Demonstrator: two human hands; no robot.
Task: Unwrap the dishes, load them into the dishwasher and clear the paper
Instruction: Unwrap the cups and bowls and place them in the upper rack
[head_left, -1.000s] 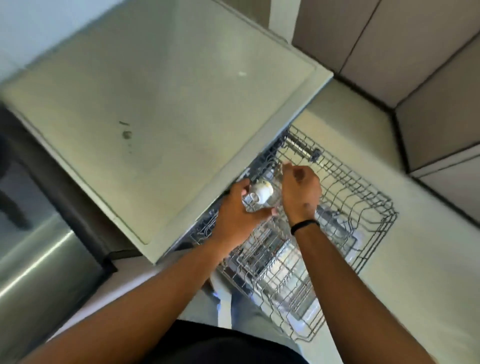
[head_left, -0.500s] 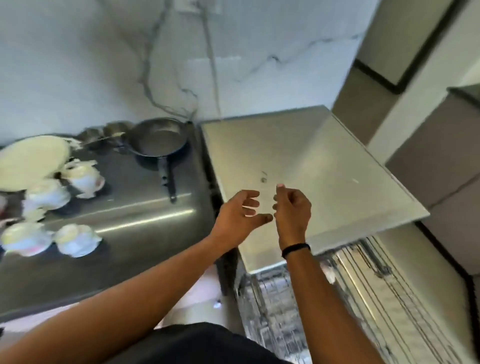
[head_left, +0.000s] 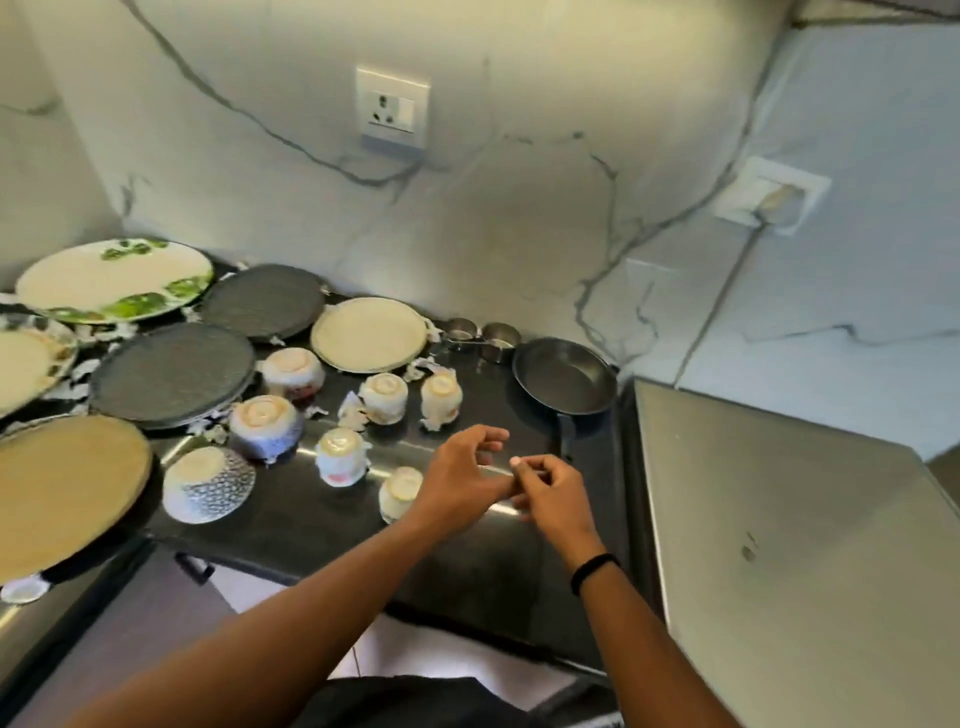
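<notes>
Two bare hands held together above the dark polished countertop, empty of dishes and paper alike. Left hand with fingers loosely curled round nothing, thumb toward the right hand, which shows bent fingers closing on nothing and a thin black band at the wrist. Just behind and left of the left hand, partly hidden by it, a small upturned cup in white paper; further left, a second paper-wrapped cup with a pink patch. Beyond the fingertips, two more wrapped cups side by side. Well left of the hands, a white-and-blue patterned bowl on its side and a round tan plate; behind these, two dark grey textured plates and a white plate with green leaves. Behind the right hand, a black frying pan, handle toward the hands. Right of the right hand, a pale flat metal surface.
</notes>
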